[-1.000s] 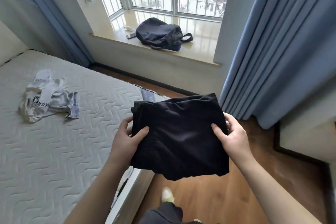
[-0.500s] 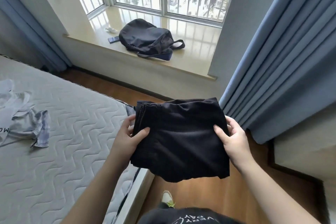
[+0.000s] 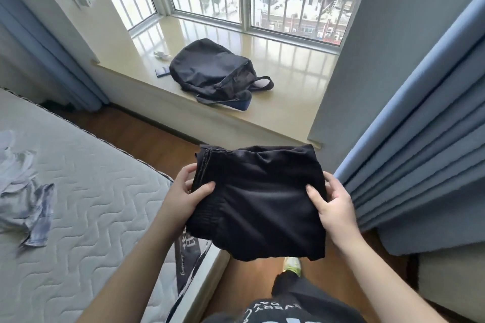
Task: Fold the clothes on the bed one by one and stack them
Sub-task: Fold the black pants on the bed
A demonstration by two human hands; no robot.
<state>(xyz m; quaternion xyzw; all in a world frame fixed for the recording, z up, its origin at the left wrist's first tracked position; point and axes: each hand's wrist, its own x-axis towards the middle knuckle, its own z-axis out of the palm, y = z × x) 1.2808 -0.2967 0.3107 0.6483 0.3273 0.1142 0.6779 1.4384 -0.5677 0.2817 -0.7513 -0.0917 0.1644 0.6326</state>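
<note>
The bed (image 3: 86, 204) occupies the lower left; its near edge runs diagonally beneath the left forearm, with open wooden floor (image 3: 162, 123) between the bed's far side and the window ledge (image 3: 294, 71). Blue curtains (image 3: 420, 139) close off the right side. The mattress surface is quilted and pale. A crumpled pale garment (image 3: 29, 199) lies on it at the left, well apart from the hands. A dark backpack (image 3: 210, 71) rests on the ledge. The folded black garment (image 3: 259, 199) is held in the air beyond the bed's edge, above the floor. The left hand (image 3: 183, 199) grips its left side, thumb on top; the right hand (image 3: 333, 207) grips its right side likewise. The lower hem hangs slightly uneven.
</note>
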